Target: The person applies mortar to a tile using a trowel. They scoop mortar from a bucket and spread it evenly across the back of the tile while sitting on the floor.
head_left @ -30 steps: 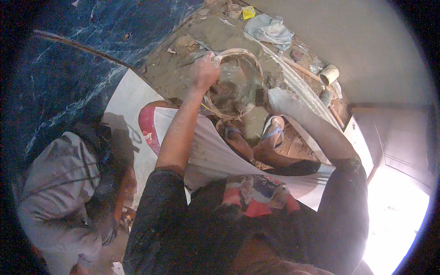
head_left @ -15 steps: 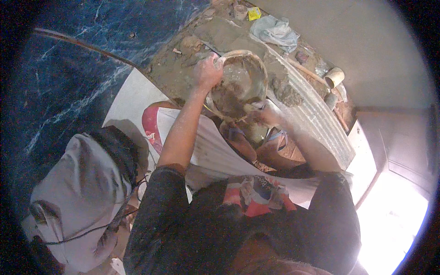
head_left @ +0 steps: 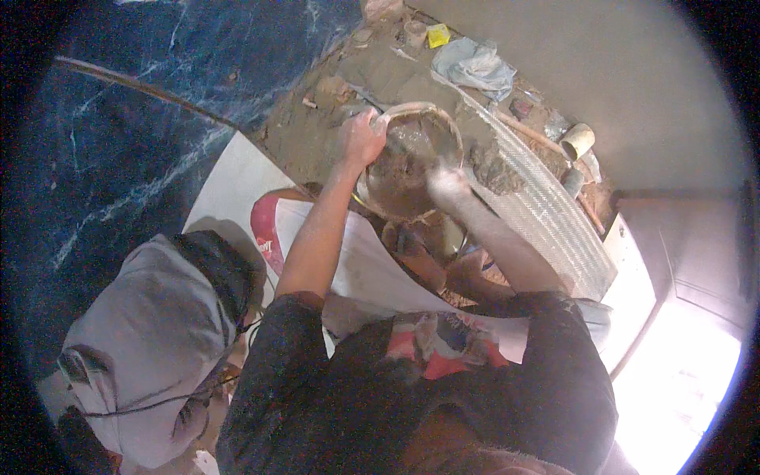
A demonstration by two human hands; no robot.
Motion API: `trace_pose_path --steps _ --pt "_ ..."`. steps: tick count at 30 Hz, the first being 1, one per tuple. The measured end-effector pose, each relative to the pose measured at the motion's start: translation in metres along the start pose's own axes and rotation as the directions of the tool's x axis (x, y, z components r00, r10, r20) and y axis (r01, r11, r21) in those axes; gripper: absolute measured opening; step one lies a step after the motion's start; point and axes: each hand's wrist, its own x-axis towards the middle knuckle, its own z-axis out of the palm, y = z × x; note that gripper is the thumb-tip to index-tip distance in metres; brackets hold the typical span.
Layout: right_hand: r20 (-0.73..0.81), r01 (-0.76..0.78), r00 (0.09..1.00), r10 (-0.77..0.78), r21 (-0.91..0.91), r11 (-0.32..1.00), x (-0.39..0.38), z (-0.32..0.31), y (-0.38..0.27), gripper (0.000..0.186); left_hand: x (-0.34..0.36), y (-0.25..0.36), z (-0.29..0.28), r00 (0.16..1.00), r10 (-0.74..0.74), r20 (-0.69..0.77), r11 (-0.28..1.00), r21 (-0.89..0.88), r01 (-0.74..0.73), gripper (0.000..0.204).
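A round bucket (head_left: 404, 158) smeared with grey mortar, some wet mix inside, stands at my bare feet on a mortar-covered patch (head_left: 317, 115). My left hand (head_left: 362, 136) is closed on the upper left of its rim. My right hand (head_left: 449, 181) is at the bucket's right side, smeared by motion and coated grey, so its fingers and anything in them are unclear. A woven silver mesh strip (head_left: 554, 214) runs past the bucket on the right, with a lump of mortar (head_left: 495, 166) on it.
A co-worker in grey (head_left: 146, 332) bends at lower left, beside a white board (head_left: 222, 178). Blue marbled surface (head_left: 142, 119) fills the left. A cream cylinder (head_left: 576, 141), grey bag (head_left: 471, 65) and yellow packet (head_left: 438, 36) lie along the grey wall (head_left: 633, 87). Bright light enters at lower right.
My right hand and forearm have moved leftward onto the bucket's right side, while my left hand stays on the rim. The co-worker has shifted posture, and the view has moved slightly.
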Motion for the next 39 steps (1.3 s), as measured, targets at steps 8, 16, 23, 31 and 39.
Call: trace_pose_path --steps 8,16,23,31,39 --pt "-0.012 0.230 0.973 -0.230 -0.005 0.973 -0.026 -0.023 0.035 0.026 -0.004 -0.002 0.001 1.000 -0.015 -0.023 1.000 -0.012 0.015 0.035" --pt "0.058 -0.087 0.995 0.076 0.204 0.975 -0.030 -0.054 0.034 0.036 -0.005 0.013 -0.009 1.000 -0.015 -0.006 1.000 0.016 0.015 0.033" --pt "0.132 -0.036 0.989 -0.061 0.629 0.777 -0.017 0.038 0.022 0.041 -0.009 0.009 -0.001 0.992 0.043 -0.114 0.997 -0.052 -0.049 0.032" --pt "0.268 -0.259 0.962 0.060 0.812 0.523 -0.026 0.019 -0.014 0.039 -0.007 -0.001 0.003 0.993 0.016 -0.118 1.000 -0.020 -0.018 0.030" --pt "0.183 -0.140 0.980 -0.079 0.913 0.384 -0.030 0.058 0.007 0.036 -0.003 0.003 0.003 0.996 0.022 -0.088 0.998 -0.058 -0.027 0.031"
